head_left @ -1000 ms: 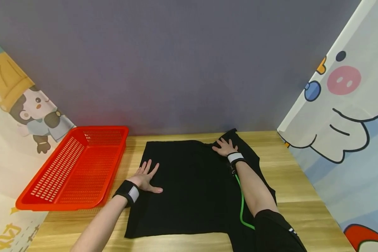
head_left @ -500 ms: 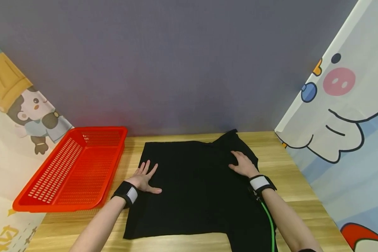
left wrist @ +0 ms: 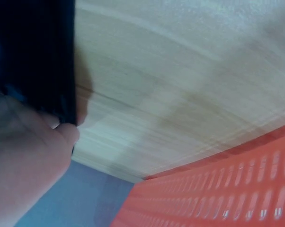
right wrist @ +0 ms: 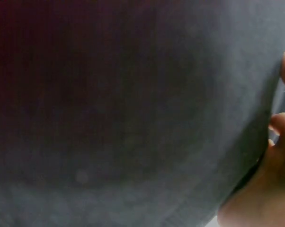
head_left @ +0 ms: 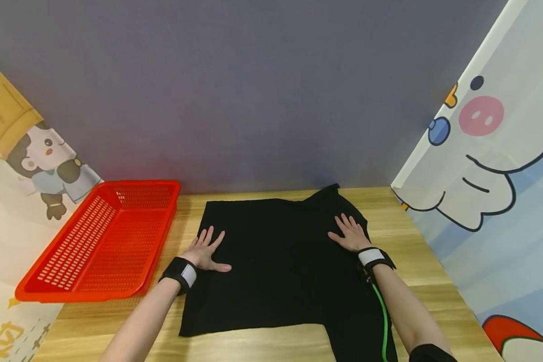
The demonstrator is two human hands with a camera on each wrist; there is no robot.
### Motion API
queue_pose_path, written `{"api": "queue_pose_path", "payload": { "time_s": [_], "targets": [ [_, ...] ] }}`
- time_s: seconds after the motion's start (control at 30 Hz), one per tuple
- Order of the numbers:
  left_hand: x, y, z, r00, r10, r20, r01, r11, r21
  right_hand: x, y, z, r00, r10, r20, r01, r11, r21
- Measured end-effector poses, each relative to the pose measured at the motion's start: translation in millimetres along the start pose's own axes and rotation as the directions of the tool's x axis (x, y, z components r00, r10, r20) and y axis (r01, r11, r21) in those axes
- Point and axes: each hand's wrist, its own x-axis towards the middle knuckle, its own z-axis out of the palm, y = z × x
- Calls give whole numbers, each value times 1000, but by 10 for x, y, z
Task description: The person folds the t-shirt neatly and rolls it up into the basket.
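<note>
A black shirt (head_left: pixel 271 266) lies spread on the wooden table, one sleeve running toward the front edge at the lower right and a raised, folded corner at the back right. On its left border rests my left hand (head_left: pixel 203 251), fingers spread and thumb pointing across the cloth; in the left wrist view the fingertips of that hand (left wrist: pixel 29 161) sit right at the cloth's edge. My right hand (head_left: pixel 350 235) lies palm down near the shirt's right side, fingers spread. The right wrist view is mostly filled by the dark cloth (right wrist: pixel 133 123), with part of the hand (right wrist: pixel 265 179) at its right border.
A red perforated plastic basket (head_left: pixel 172 226) stands left of the shirt, close to my left forearm. A grey wall panel (head_left: pixel 253 100) rises behind the wooden table (head_left: pixel 416 251). From my right wristband hangs a green cable (head_left: pixel 384 317).
My right hand has drawn back from the shirt's back right corner toward the front and right, then spread its fingers on the cloth. The left hand has stayed in place.
</note>
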Motion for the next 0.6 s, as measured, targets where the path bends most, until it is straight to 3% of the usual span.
{"api": "queue_pose_path", "payload": {
  "time_s": [0.1,0.17,0.23,0.3,0.4,0.47,0.6],
  "targets": [
    [-21,-19,62,995,57,-86,-57,998,-2,-21,-11,-48,1000,-12,15,12,1000,-3],
    [-51,-39,134,979,119,-163,-114,993,38,-69,-36,-91,999,-30,12,30,1000,-3],
    [-112,-46,229,946,207,-250,-192,978,81,-166,-63,-146,998,-67,-9,67,998,6],
    [-200,-27,324,902,290,-320,-260,956,134,-297,-83,-193,991,-124,-46,123,992,-14],
    [-372,20,435,845,386,-371,-345,922,174,-535,-88,-281,971,-221,-95,217,975,-57],
    [-499,42,488,835,417,-359,-380,909,171,-708,-83,-337,959,-270,-90,264,962,-72],
    [-753,7,576,848,454,-274,-439,891,115,-1075,-54,-399,943,-330,51,328,944,46]
  ]
}}
